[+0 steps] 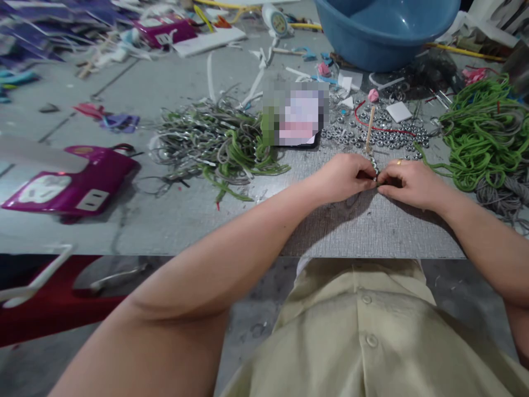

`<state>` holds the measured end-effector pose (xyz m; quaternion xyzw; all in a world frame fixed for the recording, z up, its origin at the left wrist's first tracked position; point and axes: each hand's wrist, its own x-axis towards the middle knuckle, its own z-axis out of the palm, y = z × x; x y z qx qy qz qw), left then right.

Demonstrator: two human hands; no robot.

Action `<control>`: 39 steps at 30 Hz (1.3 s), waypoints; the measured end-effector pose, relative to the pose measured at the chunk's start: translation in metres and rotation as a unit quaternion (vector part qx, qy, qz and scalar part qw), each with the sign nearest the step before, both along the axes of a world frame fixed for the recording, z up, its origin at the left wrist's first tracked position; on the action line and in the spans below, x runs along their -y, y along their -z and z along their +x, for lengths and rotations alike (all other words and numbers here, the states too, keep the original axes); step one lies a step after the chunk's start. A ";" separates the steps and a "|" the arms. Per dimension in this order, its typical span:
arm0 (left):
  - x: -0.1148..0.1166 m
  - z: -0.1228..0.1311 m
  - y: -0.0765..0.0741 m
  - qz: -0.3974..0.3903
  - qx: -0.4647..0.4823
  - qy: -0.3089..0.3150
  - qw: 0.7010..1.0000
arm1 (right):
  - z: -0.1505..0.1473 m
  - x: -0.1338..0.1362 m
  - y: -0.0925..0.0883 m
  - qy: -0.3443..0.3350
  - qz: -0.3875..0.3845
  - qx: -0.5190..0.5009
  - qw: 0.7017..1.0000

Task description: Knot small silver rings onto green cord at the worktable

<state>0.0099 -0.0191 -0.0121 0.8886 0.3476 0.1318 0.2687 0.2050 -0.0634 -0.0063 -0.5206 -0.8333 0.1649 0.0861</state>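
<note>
My left hand (pixel 345 176) and my right hand (pixel 409 183) meet at the near part of the grey table (pixel 206 215), fingers pinched together on a short string of small silver metal rings (pixel 374 166). A ring sits on one finger of my right hand. A wooden stick (pixel 370 128) rises just behind my fingers. Behind it lies a spread of several loose silver rings (pixel 384 135) with a red cord (pixel 392 130) across them.
A heap of green and grey cords (pixel 219 144) lies to the left, another green heap (pixel 483 129) to the right. A blue basin (pixel 384 30) stands at the back. A magenta plastic part (pixel 70 184) lies far left. A red stool (pixel 49 309) stands below the table edge.
</note>
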 end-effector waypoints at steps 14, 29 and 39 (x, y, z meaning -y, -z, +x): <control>0.001 0.003 0.003 0.028 -0.028 0.002 0.999 | -0.017 0.008 -0.007 0.061 -0.016 0.138 0.988; 0.003 0.001 0.007 0.062 -0.002 0.014 0.998 | 0.003 0.001 0.003 0.071 0.013 0.056 0.996; 0.006 -0.010 -0.010 0.070 -0.012 0.166 0.983 | 0.015 -0.004 -0.009 -0.004 -0.060 0.026 0.998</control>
